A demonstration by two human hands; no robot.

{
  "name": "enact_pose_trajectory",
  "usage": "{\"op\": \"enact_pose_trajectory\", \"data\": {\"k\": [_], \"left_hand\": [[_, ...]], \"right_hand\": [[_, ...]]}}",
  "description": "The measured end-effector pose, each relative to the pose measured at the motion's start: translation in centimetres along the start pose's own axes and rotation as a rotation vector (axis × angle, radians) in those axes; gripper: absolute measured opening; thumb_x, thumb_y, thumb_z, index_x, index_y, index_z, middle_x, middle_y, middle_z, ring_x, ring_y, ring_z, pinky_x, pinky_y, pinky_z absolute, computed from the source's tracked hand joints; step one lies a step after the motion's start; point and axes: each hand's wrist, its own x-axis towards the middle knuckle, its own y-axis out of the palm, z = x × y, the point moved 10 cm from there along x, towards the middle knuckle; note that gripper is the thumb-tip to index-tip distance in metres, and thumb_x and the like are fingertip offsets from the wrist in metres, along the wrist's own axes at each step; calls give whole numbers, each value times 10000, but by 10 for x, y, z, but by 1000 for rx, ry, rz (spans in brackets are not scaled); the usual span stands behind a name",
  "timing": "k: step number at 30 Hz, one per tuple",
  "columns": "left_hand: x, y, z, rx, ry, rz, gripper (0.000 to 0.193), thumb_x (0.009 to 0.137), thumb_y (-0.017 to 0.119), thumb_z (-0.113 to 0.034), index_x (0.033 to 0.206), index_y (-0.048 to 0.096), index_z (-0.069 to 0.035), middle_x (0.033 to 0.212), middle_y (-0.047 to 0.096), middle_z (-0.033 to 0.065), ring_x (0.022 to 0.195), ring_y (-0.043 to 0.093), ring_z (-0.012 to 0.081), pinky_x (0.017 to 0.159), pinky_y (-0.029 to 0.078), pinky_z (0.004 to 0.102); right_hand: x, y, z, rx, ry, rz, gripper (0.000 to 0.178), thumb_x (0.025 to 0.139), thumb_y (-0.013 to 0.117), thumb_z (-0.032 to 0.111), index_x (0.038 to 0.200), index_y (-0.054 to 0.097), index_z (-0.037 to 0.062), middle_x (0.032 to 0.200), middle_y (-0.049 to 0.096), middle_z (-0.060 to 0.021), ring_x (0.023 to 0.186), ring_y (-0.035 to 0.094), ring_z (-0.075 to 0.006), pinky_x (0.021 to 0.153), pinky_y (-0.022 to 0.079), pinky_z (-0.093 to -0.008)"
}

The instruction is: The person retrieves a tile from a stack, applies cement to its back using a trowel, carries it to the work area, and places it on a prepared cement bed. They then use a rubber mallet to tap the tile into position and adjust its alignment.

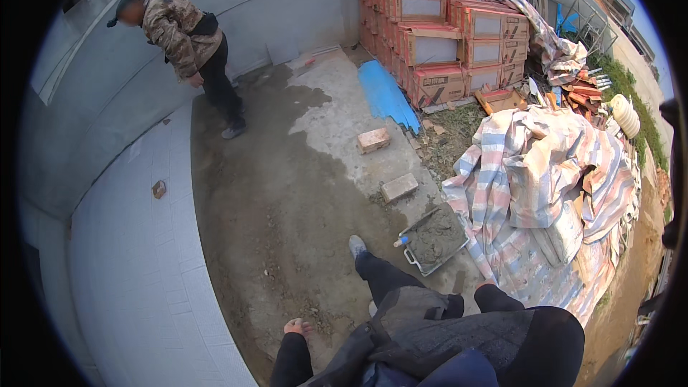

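My left hand (298, 326) hangs low over the damp grey ground, fingers loosely apart with nothing in them. Only a sliver of my right hand (486, 284) shows past its dark sleeve, by the edge of the striped sheet; its fingers are hidden. In front of me stands a tub (464, 241) filled with grey wet mortar (436, 235). A blue-and-white handle-like piece (401, 241) lies at its left rim; I cannot make out its kind. Beyond the tub are a pale brick (399, 188) and a reddish brick (373, 140).
Pale paving (136, 244) covers the left, with a small block (158, 189) on it. Another person (190, 36) stands by the wall (287, 14). Stacked red cartons (437, 50), a blue sheet (387, 93) and a striped tarpaulin heap (545, 172) occupy the right side.
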Motion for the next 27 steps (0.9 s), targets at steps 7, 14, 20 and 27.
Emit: {"op": "enact_pose_trajectory", "data": {"k": [7, 14, 20, 27], "left_hand": [[97, 29, -168, 41, -197, 0, 299, 969, 574, -185, 1169, 614, 33, 977, 742, 221, 838, 743, 356, 706, 611, 469], [189, 64, -361, 936, 98, 26, 316, 945, 630, -247, 1107, 663, 23, 1000, 749, 184, 900, 744, 279, 799, 585, 386], [357, 106, -560, 1189, 153, 46, 318, 940, 643, -266, 1089, 675, 14, 1010, 749, 174, 907, 743, 254, 816, 575, 358], [504, 291, -846, 518, -86, 254, 288, 973, 606, -274, 1173, 650, -71, 1008, 718, 185, 906, 725, 308, 753, 583, 431]], "right_hand": [[157, -223, 1, 604, 307, -14, 327, 968, 556, 256, 1185, 722, 77, 1255, 690, -176, 1214, 653, -297, 974, 532, -409], [280, -765, 199, 1357, -251, -295, 322, 955, 634, 332, 974, 696, 17, 747, 724, -112, 652, 730, -226, 668, 569, -380], [304, -1025, 238, 1375, -459, -762, 381, 951, 630, 381, 1030, 695, 14, 872, 731, -176, 681, 719, -286, 736, 545, -424], [338, -948, 47, 1705, 223, -668, 332, 959, 632, 263, 1085, 696, -37, 815, 741, -146, 656, 729, -231, 667, 565, -363]]}}
